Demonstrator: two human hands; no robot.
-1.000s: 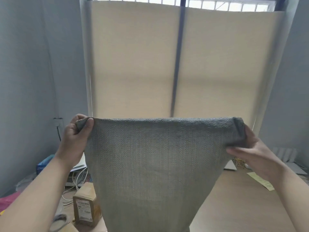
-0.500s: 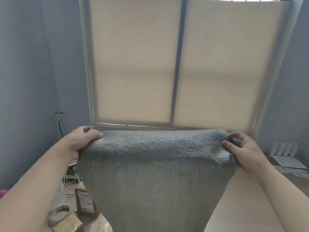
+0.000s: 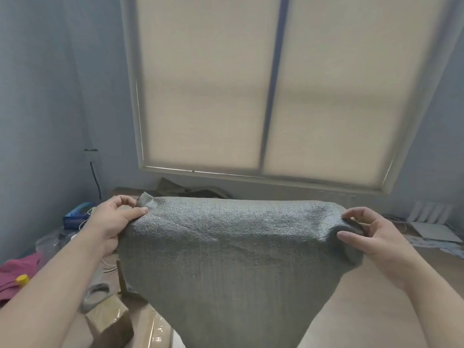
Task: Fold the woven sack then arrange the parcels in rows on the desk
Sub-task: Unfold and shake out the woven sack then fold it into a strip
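A grey woven sack (image 3: 233, 252) hangs stretched between my two hands above the wooden desk (image 3: 359, 305). My left hand (image 3: 113, 222) pinches its top left corner between thumb and fingers. My right hand (image 3: 369, 237) grips the top right corner the same way. The top edge curls away from me and the rest of the sack drops toward the bottom of the view, covering the middle of the desk. A brown parcel (image 3: 110, 320) wrapped in clear tape lies at the lower left, beside the sack; any other parcels are hidden.
A window with drawn beige blinds (image 3: 276, 96) fills the wall ahead. White cables (image 3: 95, 292), a blue box (image 3: 75, 214), a pink cloth (image 3: 17, 275) and a yellow cap (image 3: 22, 280) clutter the left. A white router (image 3: 431, 222) and papers lie far right.
Both hands have lowered the sack's top edge from chest height toward the desk and pushed it forward. The view tilted down, showing the sill and more of the desk.
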